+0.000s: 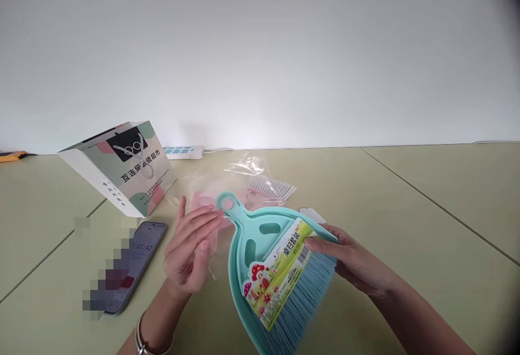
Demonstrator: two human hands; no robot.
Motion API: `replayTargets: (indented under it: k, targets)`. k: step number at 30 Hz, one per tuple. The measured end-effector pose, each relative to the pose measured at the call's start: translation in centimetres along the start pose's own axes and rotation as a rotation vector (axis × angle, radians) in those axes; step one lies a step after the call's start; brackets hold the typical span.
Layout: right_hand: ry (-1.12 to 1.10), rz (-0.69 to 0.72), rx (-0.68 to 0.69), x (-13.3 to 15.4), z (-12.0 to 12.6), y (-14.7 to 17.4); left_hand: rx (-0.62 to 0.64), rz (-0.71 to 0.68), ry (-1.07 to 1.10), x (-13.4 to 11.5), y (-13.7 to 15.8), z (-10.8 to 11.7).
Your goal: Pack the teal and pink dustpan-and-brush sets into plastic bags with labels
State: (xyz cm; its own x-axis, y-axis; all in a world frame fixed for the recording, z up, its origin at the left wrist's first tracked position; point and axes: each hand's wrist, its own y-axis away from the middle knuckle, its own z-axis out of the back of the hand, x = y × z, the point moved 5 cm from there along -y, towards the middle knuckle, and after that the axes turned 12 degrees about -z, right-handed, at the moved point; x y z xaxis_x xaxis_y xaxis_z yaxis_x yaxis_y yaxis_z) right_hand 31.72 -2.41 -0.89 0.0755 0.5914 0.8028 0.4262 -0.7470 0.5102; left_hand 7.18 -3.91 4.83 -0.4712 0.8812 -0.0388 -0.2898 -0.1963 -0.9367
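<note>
A mint-green dustpan (236,268) is tilted towards me, with a blue-bristled brush (303,296) nested in it. Across both lies a printed cardboard label (280,273) with red mushrooms and a barcode. My right hand (353,260) grips the pan's right rim, its thumb on the label's edge. Fingers outstretched, my left hand (193,249) is beside the looped handle end; its fingertips are at the loop, and whether they touch it I cannot tell. Behind the dustpan, a pink dustpan (207,203) and a pink brush with pale bristles (270,189) lie by clear plastic wrapping (247,164), partly hidden.
A printed paper bag (134,168) with rope handles leans at the back left. In front of it lies a phone (140,257) showing a timer. A white power strip (184,152) sits along the wall, and an orange object (12,156) at the far left.
</note>
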Motion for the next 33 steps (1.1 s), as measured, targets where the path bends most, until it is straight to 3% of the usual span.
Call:
replayTargets:
  k: [5,7,12,18,21,23,25,26,29,31,33]
  targets:
    - [-0.011,-0.009,-0.034,-0.6,-0.3,-0.7,0.318,0.000,0.145,-0.8,0.1,-2.3]
    - [-0.061,-0.008,-0.048,-0.8,-0.4,-1.1,0.388,0.007,0.180,-0.9,0.5,-2.7]
    - [-0.203,0.044,-0.124,-1.3,-0.4,-1.9,0.352,0.058,0.221,-0.5,0.9,-2.3]
    - [-0.218,0.055,-0.136,-1.9,-1.0,-2.4,0.518,-0.029,0.330,-2.1,1.0,-3.6]
    - [-0.249,0.065,-0.153,-2.0,-0.9,-2.4,0.407,-0.026,0.270,-1.8,1.2,-3.1]
    - [-0.270,0.072,-0.161,-1.9,-0.7,-2.3,0.166,0.092,0.181,-0.7,1.3,-1.9]
    - [-0.292,0.080,-0.170,-1.9,-0.7,-2.3,-0.044,0.361,0.166,0.9,2.0,-1.1]
    - [-0.304,0.084,-0.176,-1.9,-0.7,-2.3,-0.066,0.538,0.222,1.6,2.5,-1.3]
    - [-0.334,0.082,-0.210,-1.9,-0.6,-2.3,0.116,0.986,0.602,1.9,4.0,-3.8]
    - [-0.338,0.073,-0.253,-2.0,-0.3,-2.4,0.218,1.122,0.821,1.0,4.2,-5.2]
    - [-0.304,0.067,-0.303,-1.9,0.1,-2.3,0.221,1.173,0.917,0.2,4.1,-5.9]
